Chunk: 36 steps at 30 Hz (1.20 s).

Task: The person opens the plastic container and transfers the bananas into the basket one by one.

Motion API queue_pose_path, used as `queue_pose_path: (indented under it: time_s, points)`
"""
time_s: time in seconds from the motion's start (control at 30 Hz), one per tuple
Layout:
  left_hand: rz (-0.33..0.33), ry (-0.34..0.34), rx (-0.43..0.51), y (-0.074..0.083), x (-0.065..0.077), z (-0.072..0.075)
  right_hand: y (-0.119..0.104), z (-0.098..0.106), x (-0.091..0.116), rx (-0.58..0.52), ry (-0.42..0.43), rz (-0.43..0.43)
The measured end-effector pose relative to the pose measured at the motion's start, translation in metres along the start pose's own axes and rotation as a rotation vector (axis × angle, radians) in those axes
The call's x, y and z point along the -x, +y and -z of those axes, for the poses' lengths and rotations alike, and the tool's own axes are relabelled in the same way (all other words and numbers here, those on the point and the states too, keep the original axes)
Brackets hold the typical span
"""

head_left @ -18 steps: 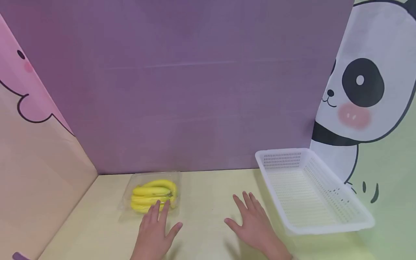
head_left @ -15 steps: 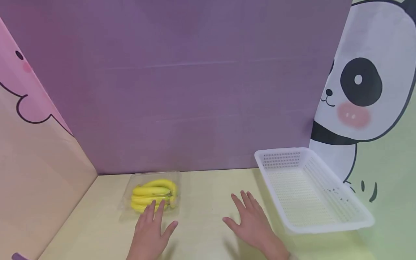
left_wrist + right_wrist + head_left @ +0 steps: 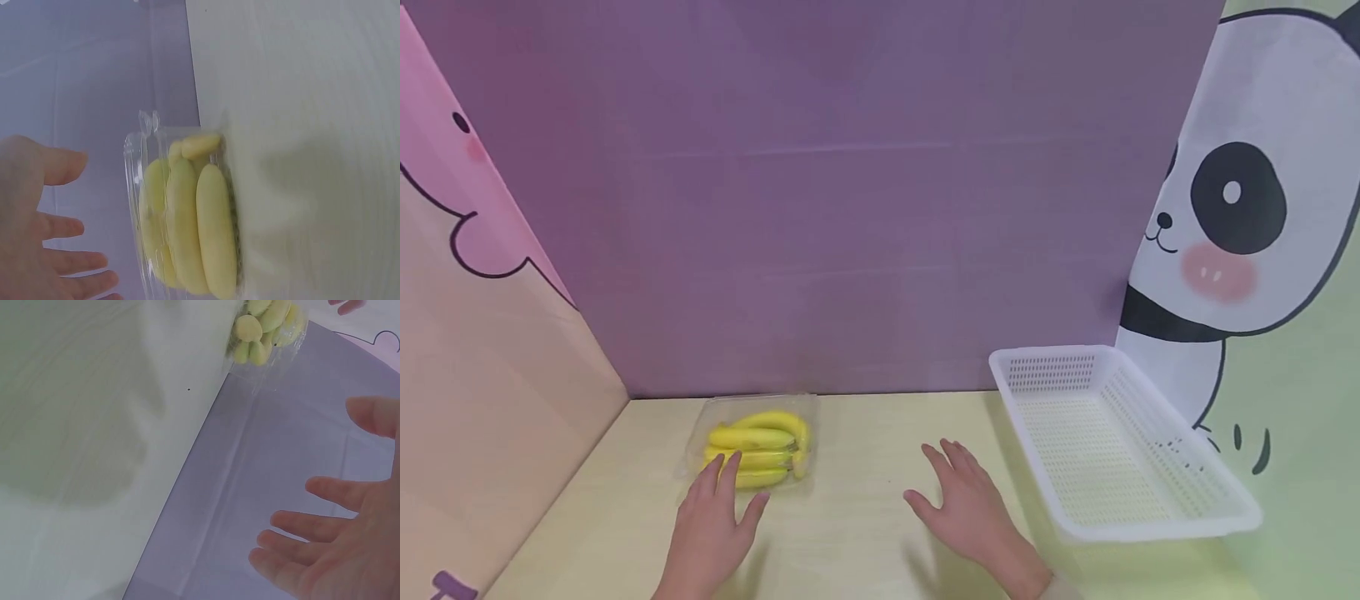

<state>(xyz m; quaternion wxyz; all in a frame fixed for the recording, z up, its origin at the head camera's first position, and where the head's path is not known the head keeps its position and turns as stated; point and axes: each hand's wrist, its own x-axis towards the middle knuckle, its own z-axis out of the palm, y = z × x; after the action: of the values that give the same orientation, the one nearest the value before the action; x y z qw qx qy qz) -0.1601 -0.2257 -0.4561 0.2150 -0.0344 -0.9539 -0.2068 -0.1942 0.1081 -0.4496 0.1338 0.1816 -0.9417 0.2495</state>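
Several yellow bananas (image 3: 752,438) lie inside a clear plastic clamshell box (image 3: 700,425) at the back left of the table. My left hand (image 3: 709,521) is held over the table in front of the box, fingers spread; its fingertips overlap the box's near left part in the head view. In the left wrist view the bananas (image 3: 184,225) show through the box's clear wall, apart from the left hand (image 3: 37,231). My right hand (image 3: 966,508) hovers over the middle right of the table, fingers spread and holding nothing. It is between the box and a white basket.
The white perforated plastic basket (image 3: 1028,450) stands at the right on the pale table (image 3: 865,492). A purple wall (image 3: 865,250) closes the back; printed side walls, one with a panda (image 3: 1217,283), stand left and right.
My left hand has moved left along the front of the banana box. The right hand has shifted slightly left. Box and basket stay in place.
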Motion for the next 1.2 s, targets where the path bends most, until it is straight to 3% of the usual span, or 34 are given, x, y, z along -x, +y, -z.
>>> queue_pose_path:
  time_s: [0.13,0.7,0.93,1.2]
  points:
    - [-0.003,0.036,0.011,-0.007,-0.006,0.005,-0.002,-0.003,-0.005,-0.022,0.01,-0.006]
    - [0.014,0.08,0.077,-0.041,-0.019,0.013,-0.016,-0.013,-0.026,-0.122,0.023,0.003]
    - [0.042,0.03,0.102,-0.052,-0.028,0.018,-0.023,-0.017,-0.034,-0.161,0.015,0.002]
    - [0.036,-0.006,0.13,-0.068,-0.035,0.013,-0.029,-0.021,-0.042,-0.195,-0.012,-0.008]
